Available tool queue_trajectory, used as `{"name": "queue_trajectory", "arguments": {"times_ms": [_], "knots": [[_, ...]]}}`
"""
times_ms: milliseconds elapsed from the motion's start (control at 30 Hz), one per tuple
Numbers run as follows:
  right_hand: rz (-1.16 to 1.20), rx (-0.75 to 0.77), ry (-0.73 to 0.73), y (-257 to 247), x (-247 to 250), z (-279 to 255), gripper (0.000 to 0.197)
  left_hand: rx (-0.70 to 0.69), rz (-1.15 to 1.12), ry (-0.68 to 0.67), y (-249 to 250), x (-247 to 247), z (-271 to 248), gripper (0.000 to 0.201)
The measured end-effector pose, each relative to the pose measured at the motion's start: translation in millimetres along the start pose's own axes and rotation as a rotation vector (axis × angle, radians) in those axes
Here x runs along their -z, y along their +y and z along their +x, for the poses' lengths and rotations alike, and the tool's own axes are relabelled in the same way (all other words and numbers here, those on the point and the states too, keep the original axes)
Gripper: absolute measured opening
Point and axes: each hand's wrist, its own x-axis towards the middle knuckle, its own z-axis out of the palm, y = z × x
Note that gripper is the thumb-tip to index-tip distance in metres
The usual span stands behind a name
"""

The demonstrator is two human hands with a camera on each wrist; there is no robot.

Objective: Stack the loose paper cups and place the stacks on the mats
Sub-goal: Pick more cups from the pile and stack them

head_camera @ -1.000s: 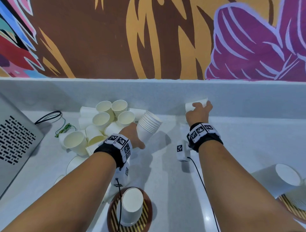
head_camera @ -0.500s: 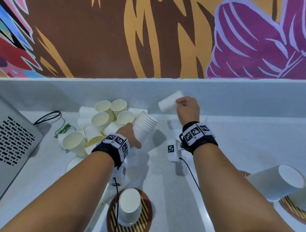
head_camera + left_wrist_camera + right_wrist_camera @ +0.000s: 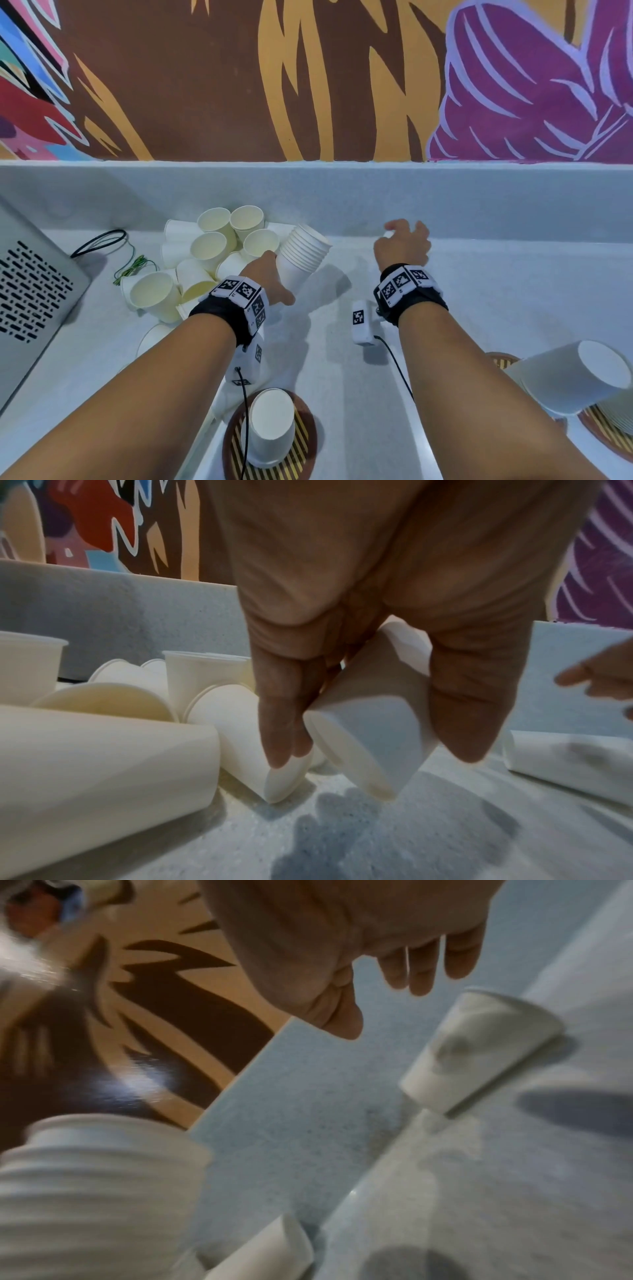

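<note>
My left hand grips the lower end of a tilted stack of white paper cups, rims pointing up and to the right; the left wrist view shows fingers and thumb around the stack's base. A pile of loose cups lies to its left. My right hand hovers open and empty by the back wall, fingers spread above a single cup lying on its side. An upturned cup stack stands on a striped round mat near me. Another upturned stack sits on the right mat.
A grey vented appliance stands at the left, with a black cable and green wire beside it. The counter's raised back wall runs behind the cups. Another cup lies on its side right of the held stack.
My right hand lifted a cup from the back wall, carried it left toward the held stack, then let go and moved back right, now empty. The left hand kept holding the stack.
</note>
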Motion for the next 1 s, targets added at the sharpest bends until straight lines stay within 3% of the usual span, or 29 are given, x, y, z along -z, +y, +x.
{"name": "queue_trajectory", "arguments": {"times_ms": [133, 333, 467, 700, 833, 1000], "knots": [[0.003, -0.192, -0.105, 24.9, -5.0, 11.1, 0.044, 0.002, -0.015, -0.018, -0.6, -1.7, 0.4, 0.077], [0.061, -0.191, -0.157, 20.5, -11.1, 4.7, 0.041, 0.007, 0.011, -0.021, -0.9, -0.7, -1.2, 0.077], [0.269, -0.027, -0.115, 4.6, -9.7, -3.7, 0.032, 0.037, 0.029, -0.015, -3.5, 2.2, -4.5, 0.077], [0.341, 0.439, -0.072, -46.3, 10.5, -38.8, 0.032, 0.063, 0.053, -0.008, -3.8, 7.3, -14.4, 0.075], [0.279, 0.561, -0.206, -66.4, 15.2, -64.0, 0.033, 0.039, 0.018, 0.017, -0.1, 13.8, -23.5, 0.070], [0.233, 0.573, -0.461, -75.1, 20.1, -93.4, 0.033, -0.018, -0.007, 0.078, 0.9, 23.0, -34.3, 0.070]]}}
